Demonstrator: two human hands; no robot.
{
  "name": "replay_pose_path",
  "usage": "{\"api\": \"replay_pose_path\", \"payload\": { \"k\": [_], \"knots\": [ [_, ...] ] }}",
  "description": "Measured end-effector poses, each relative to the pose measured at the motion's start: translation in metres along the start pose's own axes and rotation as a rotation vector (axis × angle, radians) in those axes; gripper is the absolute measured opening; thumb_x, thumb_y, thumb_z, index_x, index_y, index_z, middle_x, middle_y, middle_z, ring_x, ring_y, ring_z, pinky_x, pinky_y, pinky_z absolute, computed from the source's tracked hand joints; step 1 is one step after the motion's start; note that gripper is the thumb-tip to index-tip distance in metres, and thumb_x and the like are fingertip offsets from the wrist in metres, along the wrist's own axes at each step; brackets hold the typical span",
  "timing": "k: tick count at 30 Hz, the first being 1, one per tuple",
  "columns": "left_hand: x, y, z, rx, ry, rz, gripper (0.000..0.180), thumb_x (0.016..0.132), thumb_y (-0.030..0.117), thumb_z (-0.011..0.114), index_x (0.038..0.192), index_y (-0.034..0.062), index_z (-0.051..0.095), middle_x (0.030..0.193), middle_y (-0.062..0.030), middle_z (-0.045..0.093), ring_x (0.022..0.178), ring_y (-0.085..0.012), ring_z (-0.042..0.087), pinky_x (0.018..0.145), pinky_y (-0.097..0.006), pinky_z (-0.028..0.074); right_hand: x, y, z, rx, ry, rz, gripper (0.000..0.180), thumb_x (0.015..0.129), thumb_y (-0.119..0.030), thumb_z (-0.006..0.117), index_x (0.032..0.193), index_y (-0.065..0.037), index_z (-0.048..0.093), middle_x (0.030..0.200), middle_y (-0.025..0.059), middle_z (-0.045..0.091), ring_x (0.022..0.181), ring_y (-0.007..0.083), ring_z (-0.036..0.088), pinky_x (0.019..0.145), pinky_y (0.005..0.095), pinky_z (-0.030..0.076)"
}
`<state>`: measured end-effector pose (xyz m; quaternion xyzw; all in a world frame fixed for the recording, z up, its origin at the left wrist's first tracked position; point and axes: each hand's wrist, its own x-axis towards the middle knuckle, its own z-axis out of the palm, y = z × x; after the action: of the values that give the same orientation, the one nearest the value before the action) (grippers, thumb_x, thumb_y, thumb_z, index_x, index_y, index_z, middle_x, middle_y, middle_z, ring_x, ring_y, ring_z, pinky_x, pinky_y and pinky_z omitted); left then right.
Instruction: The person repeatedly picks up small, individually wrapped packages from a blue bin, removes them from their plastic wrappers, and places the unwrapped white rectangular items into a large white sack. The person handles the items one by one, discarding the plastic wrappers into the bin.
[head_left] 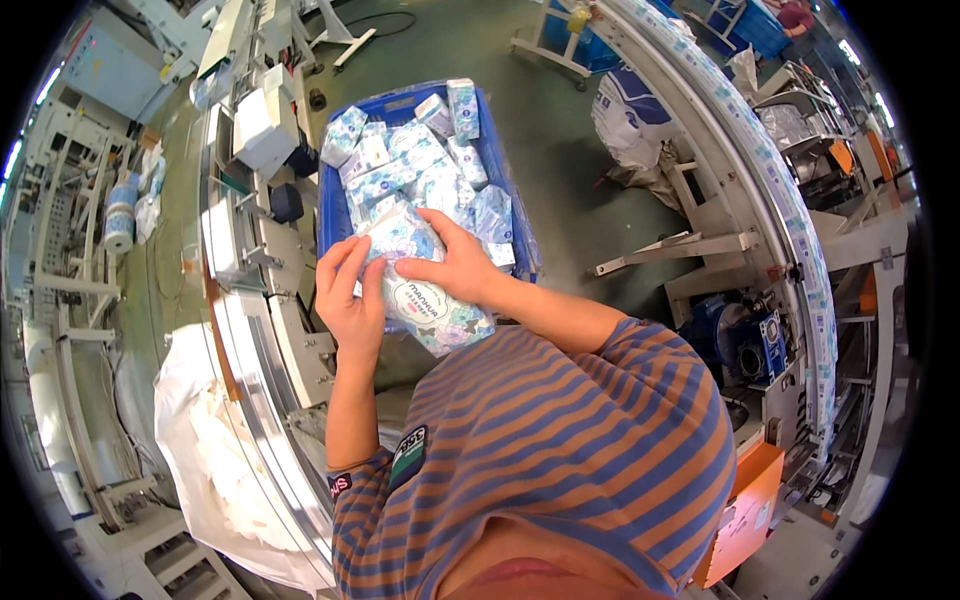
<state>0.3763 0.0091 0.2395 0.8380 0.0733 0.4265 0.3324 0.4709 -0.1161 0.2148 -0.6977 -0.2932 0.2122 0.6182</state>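
Observation:
Both my hands grip one soft plastic pack printed with pale blue flowers, held just above the near end of a blue crate. My left hand clasps the pack's left side, fingers curled over its edge. My right hand lies across its top. The crate is heaped with several more packs of the same kind. My striped orange and blue sleeves come in from below.
A curved metal conveyor runs along my left, with a white box-shaped unit on it. A second curved conveyor carrying packs arcs at the right. A white sack lies low left, an orange bin low right.

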Motion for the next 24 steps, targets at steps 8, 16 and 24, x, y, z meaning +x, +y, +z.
{"api": "replay_pose_path", "payload": {
  "k": [8,16,24],
  "knots": [
    [-0.009,-0.006,0.001,0.218,0.132,0.116,0.011,0.066,0.000,0.065,0.073,0.0041,0.058,0.078,-0.0061,0.053,0.078,-0.0242,0.050,0.070,-0.032,0.041,0.001,0.010,0.010,0.093,0.001,-0.034,0.071,0.068,-0.022,0.072,0.122,0.005,0.035,0.111,0.0150,0.049,0.103,0.0191,0.047,0.087,0.0290,0.039],
    [0.001,-0.002,-0.004,0.077,0.092,0.060,0.029,0.064,0.002,0.068,0.092,0.0035,0.062,0.099,-0.0083,0.056,0.093,-0.0252,0.051,0.078,-0.032,0.042,0.009,0.005,0.012,0.414,-0.037,-0.083,0.064,0.069,-0.016,0.071,0.119,0.002,0.035,0.105,0.0115,0.051,0.095,0.0160,0.051,0.080,0.0271,0.042],
    [-0.002,-0.004,0.003,0.122,0.120,0.142,0.023,0.056,0.000,0.071,0.078,0.0064,0.065,0.080,-0.0050,0.055,0.080,-0.0234,0.053,0.067,-0.031,0.044,0.005,0.009,0.008,0.531,-0.061,0.021,0.055,0.070,-0.009,0.069,0.114,0.002,0.038,0.105,0.0114,0.051,0.095,0.0153,0.051,0.080,0.0279,0.043]
  ]
}}
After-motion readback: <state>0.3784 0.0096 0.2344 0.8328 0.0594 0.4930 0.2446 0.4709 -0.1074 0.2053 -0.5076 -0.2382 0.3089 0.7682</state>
